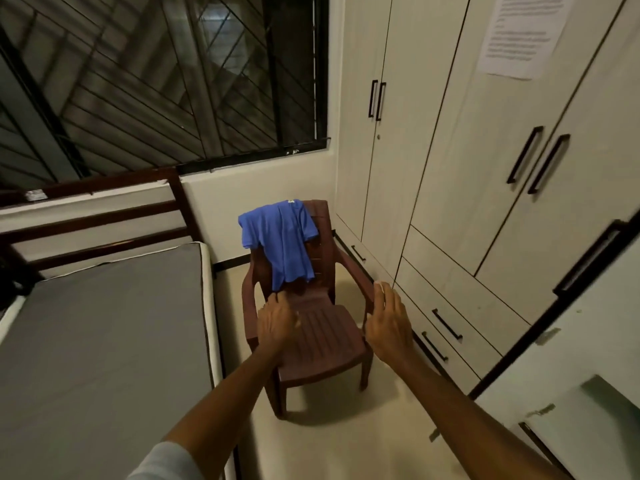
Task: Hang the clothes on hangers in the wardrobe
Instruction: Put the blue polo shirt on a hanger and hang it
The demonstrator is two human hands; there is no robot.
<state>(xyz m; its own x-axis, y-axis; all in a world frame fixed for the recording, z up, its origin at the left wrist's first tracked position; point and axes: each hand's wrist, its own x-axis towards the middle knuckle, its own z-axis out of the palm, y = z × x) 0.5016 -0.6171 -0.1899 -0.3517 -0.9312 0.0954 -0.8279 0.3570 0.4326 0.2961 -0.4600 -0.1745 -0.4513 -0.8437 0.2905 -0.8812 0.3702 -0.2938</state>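
Bedroom corner: blue shirt (282, 242) hangs lengthwise down the chair (313, 332) back, beyond my loosely spread, empty fingers, left hand (277, 322) nearer than right hand (388, 322).

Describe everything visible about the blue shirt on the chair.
The bright blue short-sleeved shirt looks like soft knit fabric, with a small pale label at the neck. It is draped over the top of the backrest of the dark brown plastic armchair, slightly to the chair's left side, with both sleeves spread out and the body hanging down the front of the backrest, its hem ending just above the seat. It is not on a hanger. Only the chair touches it; the left hand is just below the hem, apparently not touching.
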